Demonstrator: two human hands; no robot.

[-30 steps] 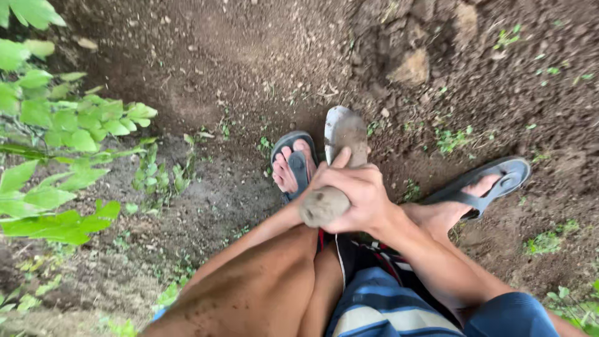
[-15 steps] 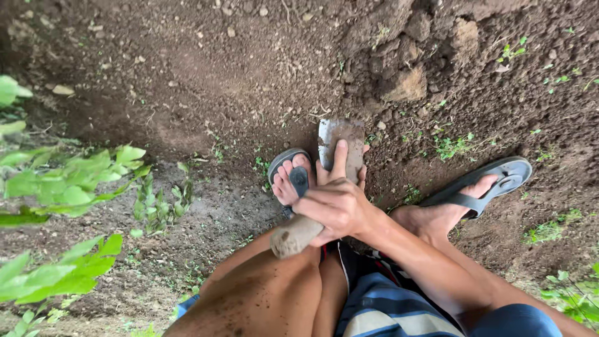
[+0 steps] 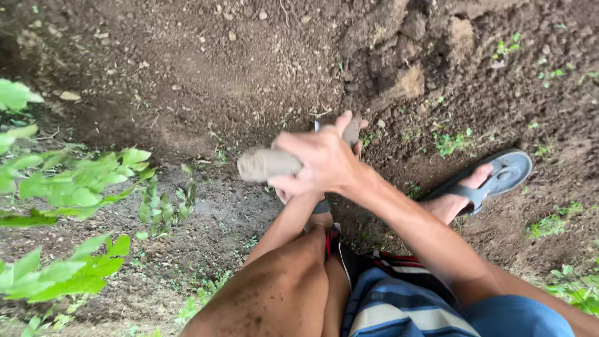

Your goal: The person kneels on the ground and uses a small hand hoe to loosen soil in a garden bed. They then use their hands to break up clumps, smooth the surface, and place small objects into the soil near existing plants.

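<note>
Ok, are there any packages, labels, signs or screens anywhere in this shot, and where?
None in view: only bare soil, green leaves, a grey sandal, and both hands gripping a soil-caked tool handle.

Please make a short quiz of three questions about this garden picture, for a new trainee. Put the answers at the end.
1. True or false: the right hand grips the tool's wooden handle.
2. What does the foot at the right wear?
A. a boot
B. a grey flip-flop
C. nothing
3. Fill in: the leafy plant stands at the ____ edge of the view.

Key:
1. True; the left hand sits under it, mostly hidden. The metal blade points down into the dark soil.
2. B, the grey flip-flop.
3. left; see the leafy plant.
</note>
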